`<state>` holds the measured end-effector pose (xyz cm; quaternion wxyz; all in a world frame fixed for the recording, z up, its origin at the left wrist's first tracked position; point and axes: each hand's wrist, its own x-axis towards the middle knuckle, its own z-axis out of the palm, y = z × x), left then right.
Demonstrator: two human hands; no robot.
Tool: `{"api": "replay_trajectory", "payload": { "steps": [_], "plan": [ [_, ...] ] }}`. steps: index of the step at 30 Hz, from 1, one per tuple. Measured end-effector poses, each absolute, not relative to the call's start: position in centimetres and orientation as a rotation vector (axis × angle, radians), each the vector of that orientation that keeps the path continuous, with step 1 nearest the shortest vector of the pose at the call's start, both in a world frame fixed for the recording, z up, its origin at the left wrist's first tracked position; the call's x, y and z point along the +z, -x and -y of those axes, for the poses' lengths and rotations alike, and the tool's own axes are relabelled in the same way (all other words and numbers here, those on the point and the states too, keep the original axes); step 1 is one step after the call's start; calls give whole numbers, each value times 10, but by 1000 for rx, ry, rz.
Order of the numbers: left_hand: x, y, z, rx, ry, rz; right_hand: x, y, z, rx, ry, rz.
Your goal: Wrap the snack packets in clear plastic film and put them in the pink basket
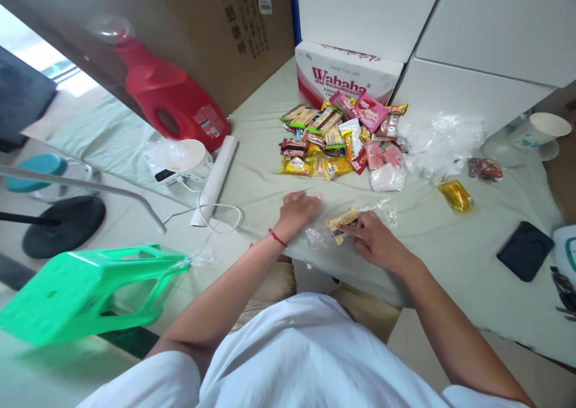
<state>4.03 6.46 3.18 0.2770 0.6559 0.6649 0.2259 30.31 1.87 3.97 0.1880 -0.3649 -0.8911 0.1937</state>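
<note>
My right hand pinches a clear plastic bag with a yellow snack packet inside, near the table's front edge. My left hand rests beside it on the pale green tablecloth, its fingers curled at the bag's left end; what they hold is hidden. A red string circles the left wrist. Beyond both hands lies a pile of several wrapped snacks.
A Wahaha carton and white boxes stand at the back. Crumpled clear plastic, a yellow packet, a black pouch, a paper cup, a white roll, a red jug and a green stool surround the spot.
</note>
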Motion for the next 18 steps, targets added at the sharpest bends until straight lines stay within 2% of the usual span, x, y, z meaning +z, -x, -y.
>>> {"api": "replay_trajectory", "payload": {
  "steps": [2,5,12,15,18],
  "plan": [
    [37,-46,-53,387,-1864,-1698,40,-303,-18,549,1047,2502],
    [47,-42,-35,261,-1878,-1576,39,-302,-17,545,1084,2501],
    [69,-60,-38,570,-1058,-1309,31,-291,-7,502,1198,2513],
    [67,-87,-42,659,-1050,-1357,26,-283,1,466,1228,2455],
    [60,-106,-38,648,-1428,-1523,20,-283,10,502,1139,2366]
  ]
}}
